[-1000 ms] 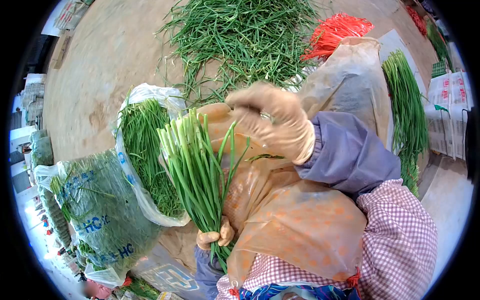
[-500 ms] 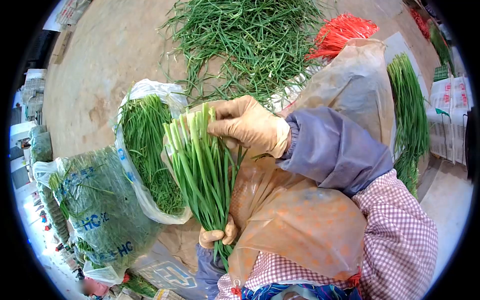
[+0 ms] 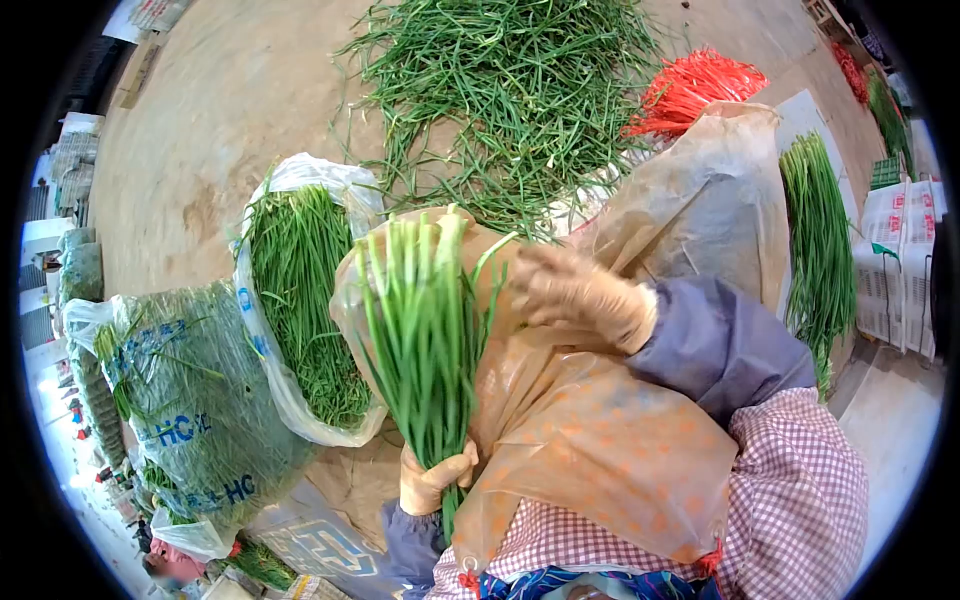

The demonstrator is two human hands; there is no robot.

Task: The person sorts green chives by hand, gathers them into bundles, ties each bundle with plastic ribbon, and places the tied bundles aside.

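My gloved left hand (image 3: 438, 478) is wrapped round the lower, leafy part of a bunch of garlic chives (image 3: 422, 350), whose pale cut ends point up and fan out. To the right of those ends is my gloved right hand (image 3: 585, 295), smeared by motion, so its grip is unclear. One stalk leans out from the bunch towards its fingertips; whether they touch cannot be made out. Under both hands, a brownish plastic apron (image 3: 600, 440) covers my lap.
Loose green leaves (image 3: 500, 90) lie heaped on the floor ahead, beside red ties (image 3: 705, 88). At left stand an open plastic bag (image 3: 345, 432) of chives and a wrapped bale (image 3: 215, 400). More chives (image 3: 815, 240) lie at right, near white crates (image 3: 895, 260).
My right hand has moved away from the pale ends, to the right and slightly down. The left hand keeps its hold, and one stalk now sticks out at the bunch's right side.
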